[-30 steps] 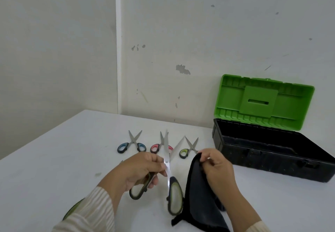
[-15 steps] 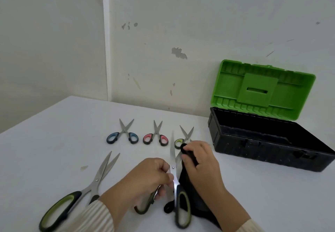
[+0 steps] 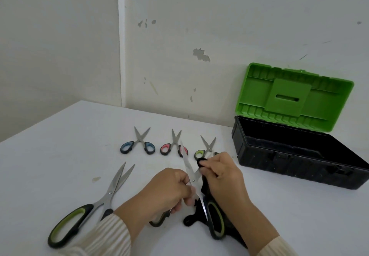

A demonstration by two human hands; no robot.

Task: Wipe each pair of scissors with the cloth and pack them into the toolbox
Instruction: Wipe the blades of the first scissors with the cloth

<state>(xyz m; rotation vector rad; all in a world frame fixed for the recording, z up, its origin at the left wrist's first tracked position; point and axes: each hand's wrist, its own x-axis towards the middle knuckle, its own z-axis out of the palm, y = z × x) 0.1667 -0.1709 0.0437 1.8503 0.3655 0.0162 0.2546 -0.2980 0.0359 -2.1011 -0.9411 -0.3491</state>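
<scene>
Step in hand: wiping the large scissors (image 3: 187,161). They're held off the surface (image 3: 60,155) with the blades splayed, in front of the person and well short of the toolbox (image 3: 289,161), which sits at right with its lid up.

Left hand (image 3: 169,191): fingers curl round the scissors at the pivot and one handle. Right hand (image 3: 223,175): fingers pinch the black cloth (image 3: 191,218) round the right-hand blade. It looks like near the tip, but the hand hides the contact.

To do it well:
- Draw the cloth from pivot out to tip, riding the spine, never into the edge.
- Lock the left grip so the blades can't swing shut on the cloth.
- Do both blades, both faces, then close before packing.

Queue on the surface: second large pair (image 3: 107,193), blue pair (image 3: 139,139), red pair (image 3: 173,141), green pair (image 3: 207,145).
</scene>
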